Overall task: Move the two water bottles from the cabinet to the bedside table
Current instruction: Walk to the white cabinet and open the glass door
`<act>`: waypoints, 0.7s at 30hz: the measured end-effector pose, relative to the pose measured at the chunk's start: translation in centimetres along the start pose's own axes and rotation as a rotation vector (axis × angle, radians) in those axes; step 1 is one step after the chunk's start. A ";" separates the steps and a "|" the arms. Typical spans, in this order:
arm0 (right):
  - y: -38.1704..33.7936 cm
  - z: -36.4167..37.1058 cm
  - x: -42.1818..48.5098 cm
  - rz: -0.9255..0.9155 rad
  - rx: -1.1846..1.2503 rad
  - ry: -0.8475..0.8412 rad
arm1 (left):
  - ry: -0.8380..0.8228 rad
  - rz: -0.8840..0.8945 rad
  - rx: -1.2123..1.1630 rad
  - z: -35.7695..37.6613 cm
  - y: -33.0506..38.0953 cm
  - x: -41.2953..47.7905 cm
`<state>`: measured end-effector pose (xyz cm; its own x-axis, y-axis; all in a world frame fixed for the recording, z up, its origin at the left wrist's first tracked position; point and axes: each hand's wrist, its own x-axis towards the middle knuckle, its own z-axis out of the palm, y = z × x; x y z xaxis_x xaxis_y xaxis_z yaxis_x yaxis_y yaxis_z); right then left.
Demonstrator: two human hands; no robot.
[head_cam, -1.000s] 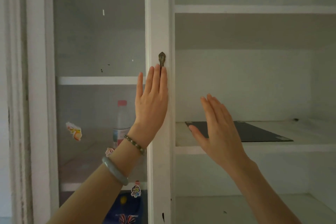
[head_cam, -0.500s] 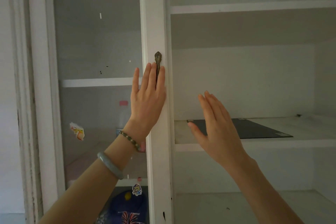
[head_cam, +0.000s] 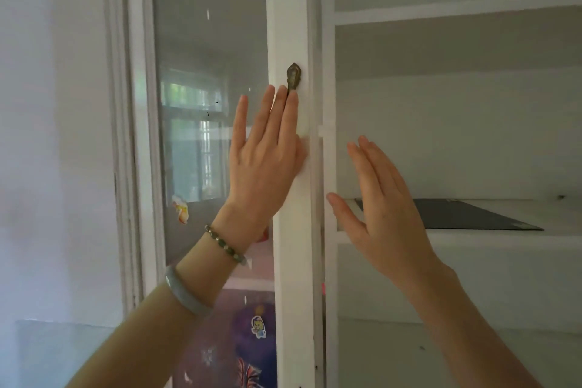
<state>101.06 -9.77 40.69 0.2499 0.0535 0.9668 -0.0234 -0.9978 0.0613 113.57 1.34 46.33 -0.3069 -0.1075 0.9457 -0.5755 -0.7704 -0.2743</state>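
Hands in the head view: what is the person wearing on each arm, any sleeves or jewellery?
No sleeves show; both forearms are bare. The left hand has a beaded bracelet of green and brown beads at the wrist, and a smooth pale grey-green bangle further down. The right hand wears nothing.

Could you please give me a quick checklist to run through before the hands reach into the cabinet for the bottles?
1. Left hand flat on the glass door's frame, fingertips at the brass handle: ok.
2. Right hand open and free to grasp: ok.
3. Door out of the way: not ok; it stands across the left section.
4. Bottles located: cannot tell; reflections on the glass hide what is behind, apart from a bit of red by the left wrist.
5. Right section open: ok, but it shows only a dark flat sheet, no bottle.
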 end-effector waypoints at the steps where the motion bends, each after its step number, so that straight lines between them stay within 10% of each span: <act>1: -0.8 -0.2 0.2 -0.005 -0.003 0.006 | 0.005 -0.004 -0.010 -0.7 -0.4 0.0; 21: -20.3 -4.5 0.3 0.080 -0.005 0.016 | -0.059 -0.100 -0.255 -15.3 -12.9 -1.0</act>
<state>97.24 10.65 40.82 0.2317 -0.0257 0.9724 -0.0478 -0.9987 -0.0151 109.68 20.99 46.23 -0.1986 -0.0814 0.9767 -0.7752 -0.5967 -0.2073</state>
